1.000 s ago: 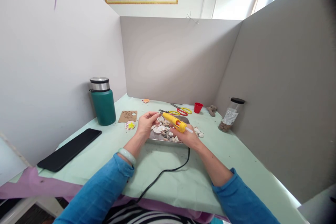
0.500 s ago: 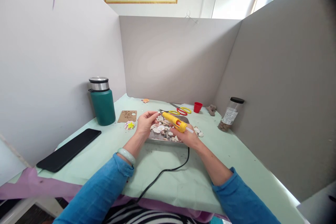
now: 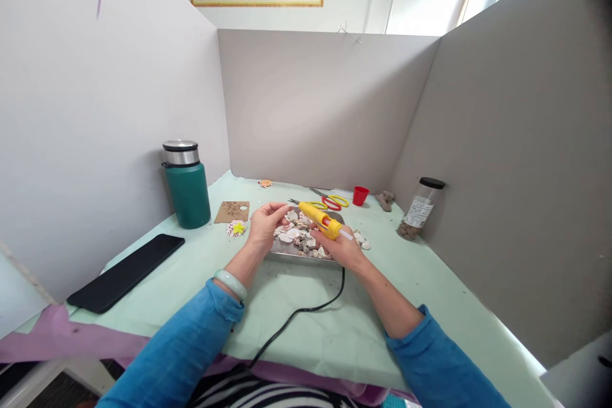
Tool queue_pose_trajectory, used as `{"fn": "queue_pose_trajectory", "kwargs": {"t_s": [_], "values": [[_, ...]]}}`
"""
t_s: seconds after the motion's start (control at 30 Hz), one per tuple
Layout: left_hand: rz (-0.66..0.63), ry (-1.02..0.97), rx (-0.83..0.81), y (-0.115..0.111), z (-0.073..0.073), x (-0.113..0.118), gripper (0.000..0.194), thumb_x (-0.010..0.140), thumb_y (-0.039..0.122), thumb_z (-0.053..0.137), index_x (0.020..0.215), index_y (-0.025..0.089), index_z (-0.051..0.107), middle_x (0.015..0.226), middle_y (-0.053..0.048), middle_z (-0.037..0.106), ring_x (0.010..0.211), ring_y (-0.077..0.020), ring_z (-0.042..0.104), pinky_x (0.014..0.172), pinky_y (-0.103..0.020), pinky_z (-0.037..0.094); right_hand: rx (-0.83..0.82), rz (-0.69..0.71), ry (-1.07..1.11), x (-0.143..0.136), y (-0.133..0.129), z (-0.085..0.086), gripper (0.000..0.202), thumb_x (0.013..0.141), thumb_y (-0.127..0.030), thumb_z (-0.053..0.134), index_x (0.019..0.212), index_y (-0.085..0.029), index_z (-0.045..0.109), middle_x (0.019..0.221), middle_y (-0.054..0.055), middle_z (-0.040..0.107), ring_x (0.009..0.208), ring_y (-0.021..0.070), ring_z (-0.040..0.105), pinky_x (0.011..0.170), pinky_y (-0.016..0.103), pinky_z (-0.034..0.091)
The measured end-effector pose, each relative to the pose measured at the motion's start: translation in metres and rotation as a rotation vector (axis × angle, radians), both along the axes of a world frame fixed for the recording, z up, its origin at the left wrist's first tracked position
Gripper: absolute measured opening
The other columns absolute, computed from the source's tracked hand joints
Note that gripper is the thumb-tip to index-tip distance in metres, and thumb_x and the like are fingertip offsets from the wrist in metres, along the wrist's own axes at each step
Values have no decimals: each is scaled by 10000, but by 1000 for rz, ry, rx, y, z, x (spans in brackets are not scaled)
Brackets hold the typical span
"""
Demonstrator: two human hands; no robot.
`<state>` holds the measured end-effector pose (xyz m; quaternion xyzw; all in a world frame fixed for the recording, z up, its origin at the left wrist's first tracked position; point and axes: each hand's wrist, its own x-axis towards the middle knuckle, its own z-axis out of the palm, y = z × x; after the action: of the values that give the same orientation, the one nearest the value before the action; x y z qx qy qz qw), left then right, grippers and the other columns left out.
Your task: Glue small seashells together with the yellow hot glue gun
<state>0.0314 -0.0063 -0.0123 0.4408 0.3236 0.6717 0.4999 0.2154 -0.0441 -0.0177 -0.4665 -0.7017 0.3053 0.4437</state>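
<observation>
A yellow hot glue gun (image 3: 321,219) is in my right hand (image 3: 345,250), with a pale glue stick poking out of its rear and its nozzle turned toward the left hand. My left hand (image 3: 266,224) is closed in a pinch at the fingertips; what it holds is too small to name. Below both hands lies a metal tray (image 3: 287,256) heaped with seashells (image 3: 300,236). The gun's black cord (image 3: 301,311) runs down to the table's front edge.
Left stand a green bottle (image 3: 186,194), a black phone-like slab (image 3: 127,273), a brown card (image 3: 232,211) and a shell-rimmed disc with a yellow star (image 3: 236,228). Behind are scissors (image 3: 337,201) and a red cup (image 3: 360,196). A jar (image 3: 421,209) leans right. Grey panels (image 3: 325,102) enclose the table.
The glue gun's nozzle has shifted slightly right, away from my left fingertips. My left hand stays in nearly the same place, still pinched.
</observation>
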Motion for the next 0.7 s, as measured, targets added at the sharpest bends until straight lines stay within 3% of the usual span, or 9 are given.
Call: {"fn": "queue_pose_trajectory", "kwargs": {"t_s": [0.3, 0.7], "values": [[1, 10, 9, -1, 1, 1, 303, 559, 300, 780, 751, 115, 637, 586, 8, 603, 442, -49, 486, 472, -194, 391, -11, 68, 14, 1, -1, 1, 374, 730, -467, 605, 947, -166, 649, 605, -14, 574, 436, 80, 438, 432, 205, 378], [18, 21, 1, 0, 0, 1, 290, 565, 289, 776, 746, 117, 628, 555, 6, 598, 436, -53, 479, 470, -194, 375, -34, 34, 34, -1, -1, 1, 396, 741, -477, 582, 965, -156, 642, 640, -1, 582, 455, 86, 447, 419, 206, 369]]}}
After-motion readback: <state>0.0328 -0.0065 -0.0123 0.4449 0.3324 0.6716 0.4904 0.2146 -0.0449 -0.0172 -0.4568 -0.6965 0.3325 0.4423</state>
